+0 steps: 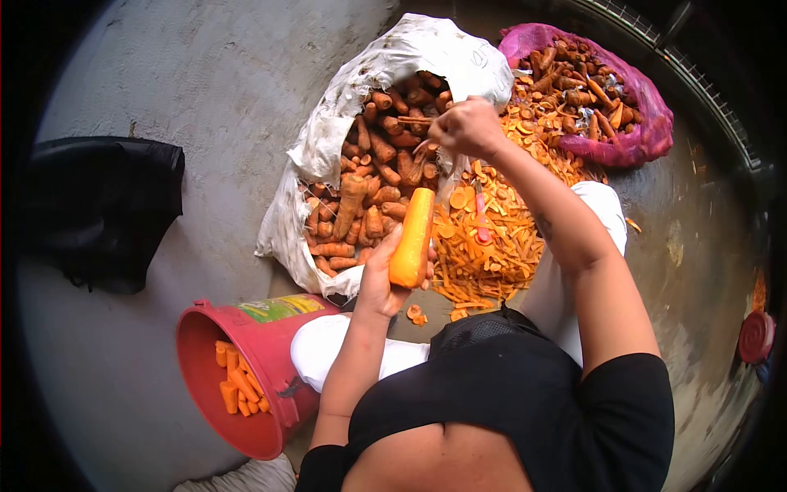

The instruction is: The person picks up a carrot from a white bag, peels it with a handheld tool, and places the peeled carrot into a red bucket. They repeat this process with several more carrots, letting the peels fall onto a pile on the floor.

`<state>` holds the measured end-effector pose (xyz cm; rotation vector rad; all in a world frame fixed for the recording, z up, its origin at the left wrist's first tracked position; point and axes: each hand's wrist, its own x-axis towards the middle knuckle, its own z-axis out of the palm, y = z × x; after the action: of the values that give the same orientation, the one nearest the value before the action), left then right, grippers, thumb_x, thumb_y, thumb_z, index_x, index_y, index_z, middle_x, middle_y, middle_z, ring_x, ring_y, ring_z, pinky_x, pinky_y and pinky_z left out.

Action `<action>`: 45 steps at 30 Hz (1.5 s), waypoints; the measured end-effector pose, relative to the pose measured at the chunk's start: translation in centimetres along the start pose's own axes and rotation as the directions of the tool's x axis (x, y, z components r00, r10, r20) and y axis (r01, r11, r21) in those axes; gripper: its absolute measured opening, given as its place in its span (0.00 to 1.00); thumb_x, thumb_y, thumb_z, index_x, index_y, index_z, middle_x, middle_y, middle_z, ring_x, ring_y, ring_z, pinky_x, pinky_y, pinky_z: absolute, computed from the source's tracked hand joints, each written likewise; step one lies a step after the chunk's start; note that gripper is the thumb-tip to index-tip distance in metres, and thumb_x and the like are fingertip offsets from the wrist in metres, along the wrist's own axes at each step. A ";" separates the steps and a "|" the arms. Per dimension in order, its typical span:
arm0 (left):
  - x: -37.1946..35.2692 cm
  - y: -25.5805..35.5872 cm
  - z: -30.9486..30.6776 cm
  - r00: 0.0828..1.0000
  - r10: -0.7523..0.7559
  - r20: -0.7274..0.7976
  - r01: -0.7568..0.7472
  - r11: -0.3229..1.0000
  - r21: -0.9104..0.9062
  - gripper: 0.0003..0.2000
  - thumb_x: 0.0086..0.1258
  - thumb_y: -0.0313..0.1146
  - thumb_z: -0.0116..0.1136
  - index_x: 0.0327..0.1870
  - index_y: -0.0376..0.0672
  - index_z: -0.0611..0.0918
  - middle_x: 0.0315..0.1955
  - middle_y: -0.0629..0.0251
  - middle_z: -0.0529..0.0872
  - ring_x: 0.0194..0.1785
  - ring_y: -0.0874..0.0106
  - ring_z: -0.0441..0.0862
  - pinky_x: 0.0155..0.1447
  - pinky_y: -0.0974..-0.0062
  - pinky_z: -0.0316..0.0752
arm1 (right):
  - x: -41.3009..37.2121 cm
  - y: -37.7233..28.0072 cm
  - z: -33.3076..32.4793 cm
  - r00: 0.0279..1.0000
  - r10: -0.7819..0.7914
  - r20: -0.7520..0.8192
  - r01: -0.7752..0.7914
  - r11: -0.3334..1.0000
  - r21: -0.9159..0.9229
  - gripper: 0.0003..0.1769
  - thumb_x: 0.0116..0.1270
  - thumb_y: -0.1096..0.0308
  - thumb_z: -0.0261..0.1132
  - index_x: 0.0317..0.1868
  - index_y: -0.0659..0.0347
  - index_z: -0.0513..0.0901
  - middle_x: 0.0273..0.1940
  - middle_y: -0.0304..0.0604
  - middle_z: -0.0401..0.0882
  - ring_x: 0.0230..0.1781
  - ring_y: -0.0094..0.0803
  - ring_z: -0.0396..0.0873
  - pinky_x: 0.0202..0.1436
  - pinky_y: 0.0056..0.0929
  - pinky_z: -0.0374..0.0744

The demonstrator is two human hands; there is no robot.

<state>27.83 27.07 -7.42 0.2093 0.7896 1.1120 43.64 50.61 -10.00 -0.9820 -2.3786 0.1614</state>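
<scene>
My left hand (382,275) is wrapped round the lower part of a large peeled carrot (413,238), bright orange and held upright at a tilt. Above and to the right of it, my right hand (467,128) is closed, apart from the carrot. Something thin and brownish-orange juts from its fingers; its kind is not clear. Below that hand lies a heap of orange peelings and cut slices (492,266), with a pink-handled tool (482,223) on top. Beyond my left hand, a white sack (307,135) gapes open on many unpeeled carrots (381,152).
A red bucket (190,381) lies tipped at the lower left, with peeled carrots (241,384) inside. At the upper right stands a pink mesh sack (656,135) of carrots and scraps. A black item (106,205) is at left, a red round object (756,337) at far right.
</scene>
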 end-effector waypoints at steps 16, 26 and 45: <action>3.4 -0.2 -1.7 0.937 -0.053 -0.347 -0.021 0.978 -0.206 0.18 0.73 0.48 0.52 0.51 0.43 0.78 0.40 0.65 0.83 0.43 0.71 0.82 0.49 0.70 0.80 | -2.4 -8.9 -1.6 0.922 -0.360 -0.144 0.387 0.823 0.417 0.17 0.51 0.64 0.64 0.09 0.54 0.69 0.13 0.35 0.70 0.18 0.34 0.69 0.28 0.32 0.65; 2.6 0.0 -0.4 0.977 0.061 -0.204 -0.102 0.976 -0.195 0.20 0.77 0.46 0.47 0.53 0.36 0.76 0.44 0.61 0.83 0.48 0.69 0.82 0.53 0.69 0.79 | -2.7 -8.8 -0.7 0.931 -0.355 -0.089 0.356 0.820 0.449 0.15 0.50 0.60 0.64 0.10 0.53 0.77 0.14 0.38 0.75 0.17 0.38 0.74 0.28 0.35 0.70; 1.8 0.7 -1.2 0.972 0.048 -0.230 -0.075 0.991 -0.109 0.19 0.75 0.52 0.48 0.53 0.46 0.76 0.36 0.68 0.83 0.35 0.74 0.82 0.32 0.73 0.79 | -0.7 -6.3 -1.1 0.977 -0.105 -0.183 0.165 0.923 0.348 0.16 0.57 0.61 0.62 0.12 0.52 0.80 0.14 0.38 0.75 0.16 0.33 0.73 0.29 0.32 0.69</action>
<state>26.91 28.65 -8.71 0.0069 0.9218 1.2519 40.78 45.45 -7.45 -0.6287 -2.1555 0.4343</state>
